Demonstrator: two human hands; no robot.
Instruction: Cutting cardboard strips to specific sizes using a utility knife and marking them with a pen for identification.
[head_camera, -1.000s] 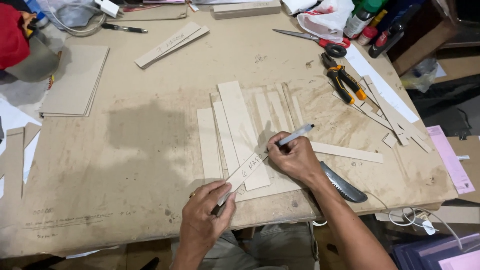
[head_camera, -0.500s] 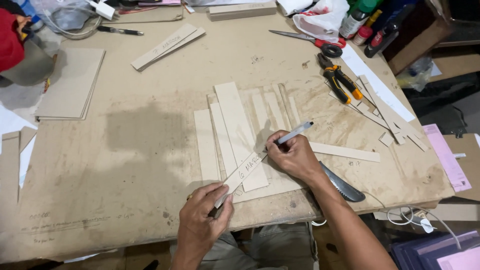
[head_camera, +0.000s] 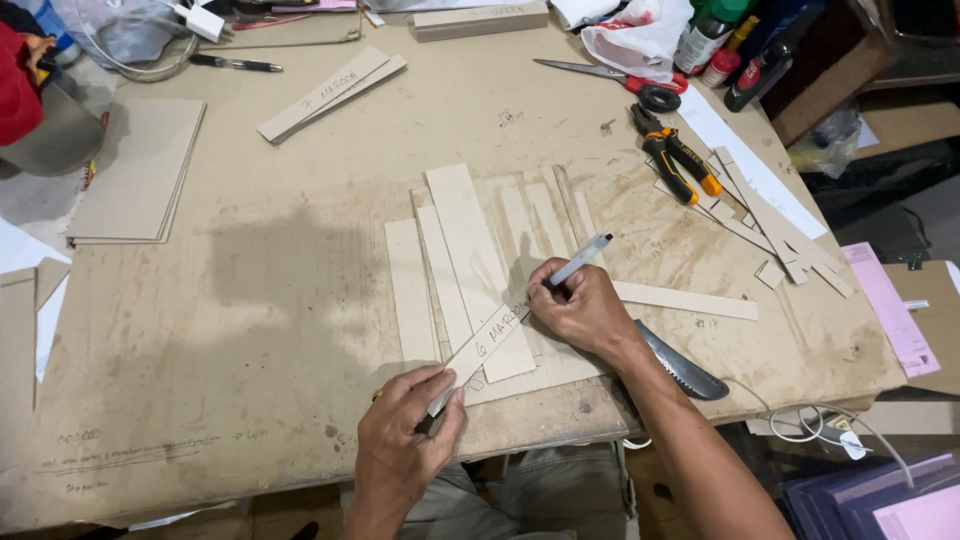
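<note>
While the left hand (head_camera: 405, 440) pinches the near end of a narrow cardboard strip (head_camera: 487, 345) between thumb and fingers, the right hand (head_camera: 580, 310) is closed around a grey pen (head_camera: 578, 262), tip on the strip's far end. Strip runs diagonally between both hands, lying on top of the stack of cardboard strips (head_camera: 470, 260), handwriting on its face. Stack sits mid-workbench (head_camera: 250, 330). Just right of the stack: 1 long loose strip (head_camera: 685, 300) and a dark saw blade (head_camera: 680, 365) by the right wrist. Farther right of the stack: orange-handled pliers (head_camera: 675, 155), red-handled scissors (head_camera: 615, 80). Well left of the stack: cardboard sheets (head_camera: 135, 170). Beyond the stack, 2 lettered strips (head_camera: 330, 95).
</note>
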